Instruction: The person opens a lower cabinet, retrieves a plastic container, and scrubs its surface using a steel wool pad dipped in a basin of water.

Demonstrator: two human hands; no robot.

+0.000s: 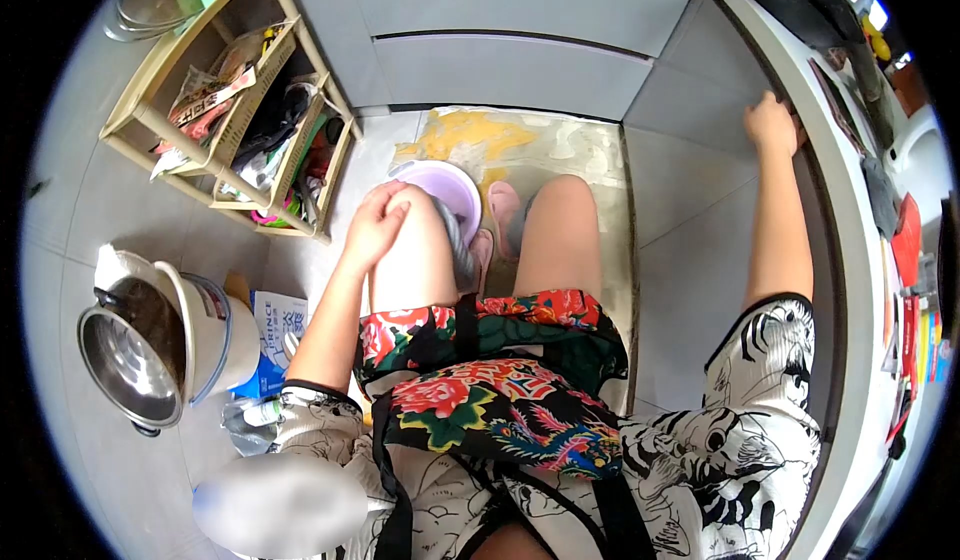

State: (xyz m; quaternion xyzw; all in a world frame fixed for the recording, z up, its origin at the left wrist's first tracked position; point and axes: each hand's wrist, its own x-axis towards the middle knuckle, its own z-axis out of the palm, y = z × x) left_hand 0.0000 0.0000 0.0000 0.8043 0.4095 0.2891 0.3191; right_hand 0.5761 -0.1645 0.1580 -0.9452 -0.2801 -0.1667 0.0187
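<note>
Resting loosely, left fingers [384, 194] touch the knee [422, 206] (right fingers [797, 133], panel edge [818, 188]).

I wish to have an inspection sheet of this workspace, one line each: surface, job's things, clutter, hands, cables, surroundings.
Surface: floor mat with yellow patches.
Job's things: white counter with a dark edge beneath it.
Clutter: filled beige rack, steel pot, white bucket; purple basin by the left leg.
Hands: left hand on the left knee; right hand at the dark edge, grip unclear.
Cables: nothing seen.
Surroundings: gray drawers ahead.
</note>
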